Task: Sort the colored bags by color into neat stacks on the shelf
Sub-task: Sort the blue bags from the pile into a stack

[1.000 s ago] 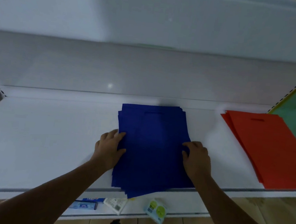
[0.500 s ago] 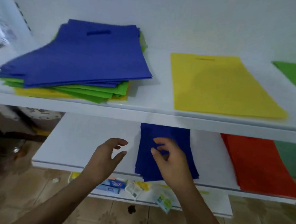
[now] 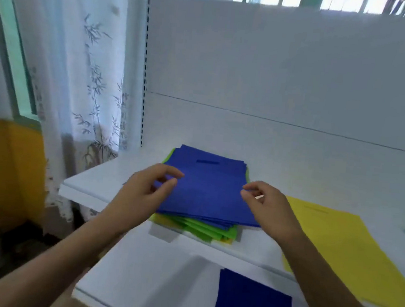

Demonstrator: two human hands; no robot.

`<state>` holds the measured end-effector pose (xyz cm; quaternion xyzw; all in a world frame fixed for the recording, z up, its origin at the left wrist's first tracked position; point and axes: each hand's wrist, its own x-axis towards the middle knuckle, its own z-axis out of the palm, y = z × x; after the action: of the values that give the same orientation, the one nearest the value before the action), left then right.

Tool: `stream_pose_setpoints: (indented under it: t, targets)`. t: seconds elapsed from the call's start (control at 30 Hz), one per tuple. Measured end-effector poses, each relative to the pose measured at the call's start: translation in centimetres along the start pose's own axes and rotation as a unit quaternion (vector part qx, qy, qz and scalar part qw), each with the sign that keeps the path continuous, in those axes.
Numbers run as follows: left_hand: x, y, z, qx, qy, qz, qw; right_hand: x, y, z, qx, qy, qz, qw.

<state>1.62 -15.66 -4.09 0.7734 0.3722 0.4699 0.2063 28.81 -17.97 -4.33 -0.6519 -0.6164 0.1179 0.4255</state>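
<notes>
Reaching for mixed pile's blue bags (image 3: 207,191): our left hand (image 3: 140,194) and right hand (image 3: 269,209) loosely curled, empty; next we pinch top blues, lift off greens (image 3: 204,230).

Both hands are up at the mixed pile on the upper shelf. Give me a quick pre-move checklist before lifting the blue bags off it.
1. Blue bags on top of the mixed pile: ok.
2. Left hand at the pile's left edge, fingers curled: ok; grip on a bag: cannot tell.
3. Right hand at the right edge: ok; grip: cannot tell.
4. Green bags underneath, fanned out and may drag along: not ok.
5. Blue stack on the lower shelf, ready to receive: ok.
6. Yellow stack apart from the pile: ok.
</notes>
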Motion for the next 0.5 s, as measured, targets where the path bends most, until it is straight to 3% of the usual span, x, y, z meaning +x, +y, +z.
stream_pose_setpoints:
  t: [0.1, 0.2, 0.33, 0.5]
  targets:
    - [5.6, -3.8, -0.1, 0.141, -0.07, -0.072, 0.985, 5.1, 1.5, 1.1, -0.138, -0.055, 0.075, 0.986]
    - [8.8, -7.0, 1.1, 0.262, -0.212, -0.153, 0.929, 7.4, 2.7, 2.5, -0.159, -0.094, 0.169, 0.968]
    - [9.6, -8.3, 3.3, 0.25, -0.3, -0.155, 0.907, 7.1, 3.5, 3.5, -0.084, -0.068, 0.204, 0.973]
    - [9.5, -7.0, 5.0, 0.187, -0.317, -0.111, 0.923, 4.8, 2.7, 2.1, -0.032, 0.03, 0.175, 0.984]
